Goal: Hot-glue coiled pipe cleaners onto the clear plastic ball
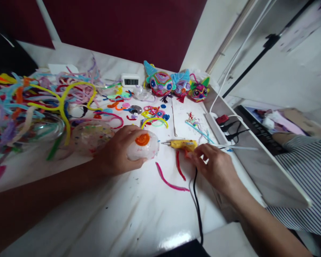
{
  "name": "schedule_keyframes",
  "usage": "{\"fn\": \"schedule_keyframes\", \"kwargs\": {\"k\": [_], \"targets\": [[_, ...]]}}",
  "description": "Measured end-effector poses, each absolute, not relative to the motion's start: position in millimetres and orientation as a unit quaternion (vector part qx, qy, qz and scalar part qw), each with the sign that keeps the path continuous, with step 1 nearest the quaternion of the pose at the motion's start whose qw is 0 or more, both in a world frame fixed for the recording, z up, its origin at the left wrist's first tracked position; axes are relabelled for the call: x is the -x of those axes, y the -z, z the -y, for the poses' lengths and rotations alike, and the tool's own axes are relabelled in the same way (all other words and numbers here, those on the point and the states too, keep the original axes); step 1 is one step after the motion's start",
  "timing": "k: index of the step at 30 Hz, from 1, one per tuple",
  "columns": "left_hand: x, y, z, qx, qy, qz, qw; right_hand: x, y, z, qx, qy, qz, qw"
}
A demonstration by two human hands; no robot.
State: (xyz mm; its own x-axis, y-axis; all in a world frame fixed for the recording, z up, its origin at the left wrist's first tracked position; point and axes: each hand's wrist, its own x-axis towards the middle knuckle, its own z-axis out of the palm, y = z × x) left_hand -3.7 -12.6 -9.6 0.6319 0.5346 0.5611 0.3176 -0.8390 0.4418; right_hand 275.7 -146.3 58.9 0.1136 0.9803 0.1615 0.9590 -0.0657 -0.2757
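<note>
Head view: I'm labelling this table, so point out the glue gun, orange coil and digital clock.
Glue gun [182,144]: head view, on its yellow body.
Orange coil [142,139]: head view, near its centre.
Digital clock [131,82]: head view, on its dark display.

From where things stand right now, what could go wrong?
The nozzle of the yellow glue gun points at the clear ball that the left hand holds; if it is hot, which I can't tell, a slip might burn those fingers.

The black cord runs from near the right hand toward the near side; a snag could jerk the gun.

The red strip lies close to the gun and might catch stray glue.
</note>
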Motion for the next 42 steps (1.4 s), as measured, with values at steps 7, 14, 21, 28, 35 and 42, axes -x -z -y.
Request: {"fn": "schedule_keyframes", "kwargs": {"k": [7,14,21,28,35,42], "targets": [[2,2,21,-0.894,-0.348,-0.245,0.141,-201,-52,144,0.661,-0.157,0.734,0.009],[2,5,27,-0.894,-0.341,-0.254,0.141,-211,-59,141,0.649,-0.211,0.727,0.08],[3,7,27,-0.899,-0.331,-0.25,0.141,-220,-62,120,0.618,-0.251,0.693,0.275],[1,12,27,-0.899,-0.343,-0.241,0.126,-220,-51,102,0.617,-0.248,0.702,0.254],[0,11,26,-0.899,-0.349,-0.236,0.118,-221,-50,98,0.621,-0.267,0.697,0.239],[1,10,26,-0.898,-0.346,-0.242,0.123,-220,-49,96,0.621,-0.277,0.691,0.244]]}}
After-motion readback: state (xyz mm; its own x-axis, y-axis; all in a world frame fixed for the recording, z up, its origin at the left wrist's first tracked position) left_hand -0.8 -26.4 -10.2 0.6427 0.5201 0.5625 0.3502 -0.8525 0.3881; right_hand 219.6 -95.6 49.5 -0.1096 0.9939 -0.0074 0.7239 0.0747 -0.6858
